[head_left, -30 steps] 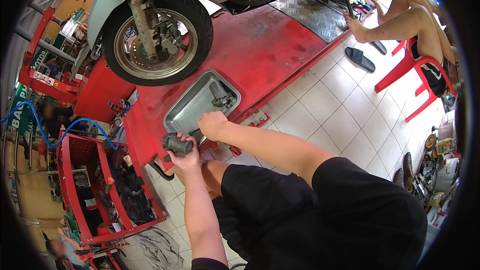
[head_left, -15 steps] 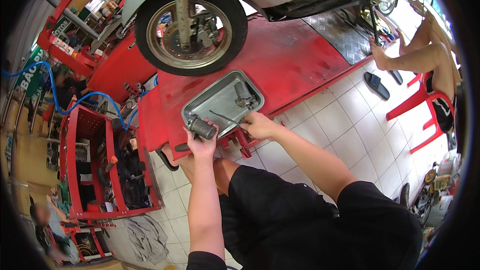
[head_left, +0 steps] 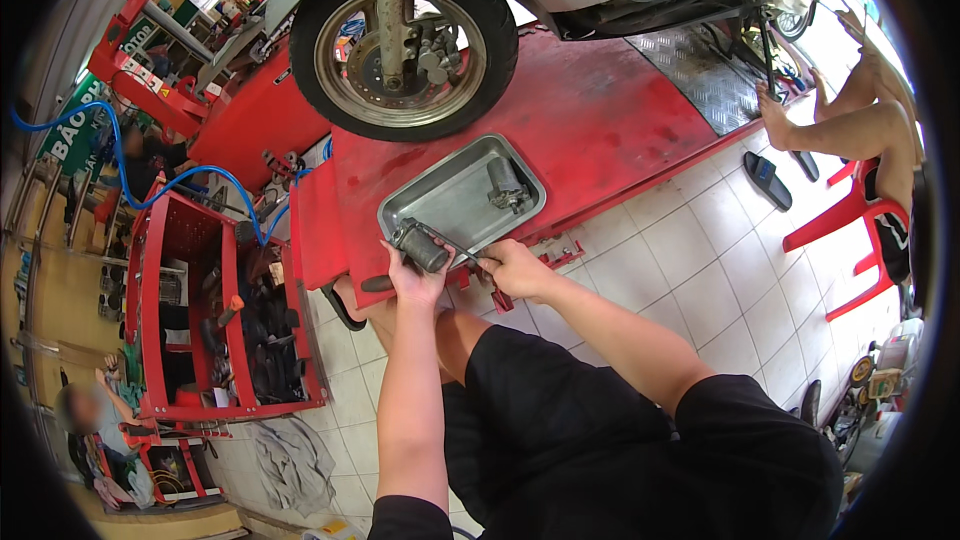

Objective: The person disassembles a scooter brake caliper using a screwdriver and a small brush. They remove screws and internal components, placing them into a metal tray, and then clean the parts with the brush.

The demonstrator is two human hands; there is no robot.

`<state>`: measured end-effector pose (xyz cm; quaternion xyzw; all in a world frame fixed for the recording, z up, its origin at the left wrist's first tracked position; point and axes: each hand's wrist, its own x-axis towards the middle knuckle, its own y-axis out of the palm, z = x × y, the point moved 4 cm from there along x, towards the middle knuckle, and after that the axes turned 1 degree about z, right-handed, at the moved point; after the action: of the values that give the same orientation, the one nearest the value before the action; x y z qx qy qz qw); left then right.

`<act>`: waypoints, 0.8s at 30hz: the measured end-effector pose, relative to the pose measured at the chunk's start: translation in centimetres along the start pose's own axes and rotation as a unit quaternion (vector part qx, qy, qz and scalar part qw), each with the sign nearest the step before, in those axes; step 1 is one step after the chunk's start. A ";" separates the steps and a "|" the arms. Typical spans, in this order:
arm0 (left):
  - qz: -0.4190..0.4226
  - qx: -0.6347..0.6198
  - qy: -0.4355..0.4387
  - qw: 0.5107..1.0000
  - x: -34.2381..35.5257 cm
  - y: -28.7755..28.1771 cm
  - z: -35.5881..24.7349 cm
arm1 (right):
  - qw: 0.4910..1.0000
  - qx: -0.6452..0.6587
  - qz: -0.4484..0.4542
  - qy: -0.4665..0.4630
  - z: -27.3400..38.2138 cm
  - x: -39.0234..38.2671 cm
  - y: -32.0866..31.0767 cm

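My left hand [head_left: 418, 286] is wrapped from below around a dark grey cylindrical metal part [head_left: 423, 249], which looks like a small motor. My right hand [head_left: 515, 270] grips a screwdriver [head_left: 456, 246], its thin dark shaft pointing left to the cylinder's upper side. Whether the tip touches cannot be made out. Both hands are at the near edge of a shallow metal tray [head_left: 446, 202]. Inside the tray, toward its right end, lies another grey metal cylinder [head_left: 507, 182]. A dark handle [head_left: 376, 284] shows on the table edge just left of my left hand.
The tray rests on a red lift table [head_left: 600, 130], below a scooter's front wheel [head_left: 400, 50]. At left stand a red tool cart [head_left: 215, 310] and a blue air hose [head_left: 205, 172]. Another person's bare legs [head_left: 850, 135] and a red plastic stool [head_left: 850, 220] are at right.
The screwdriver's tip has come from above the tray to the cylinder in my left hand. My head view has shifted slightly, so the surroundings appear farther right.
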<state>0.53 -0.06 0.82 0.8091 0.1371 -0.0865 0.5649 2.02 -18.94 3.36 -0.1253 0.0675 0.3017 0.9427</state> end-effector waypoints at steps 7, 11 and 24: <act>-0.015 -0.003 0.001 1.000 0.1 -0.5 0.0 | 1.000 -0.006 -0.015 -0.002 1.1 -0.4 -0.3; -0.003 0.001 0.002 1.000 0.2 -0.5 0.0 | 1.000 -0.010 -0.008 -0.004 0.7 -0.1 -0.1; -0.019 -0.002 0.007 1.000 -0.1 -0.3 0.2 | 0.999 0.030 0.006 0.016 -0.6 0.4 0.1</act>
<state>0.31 -0.18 0.51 0.8059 0.1569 -0.0909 0.5636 2.24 -18.78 2.68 -0.1017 0.0927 0.3032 0.9429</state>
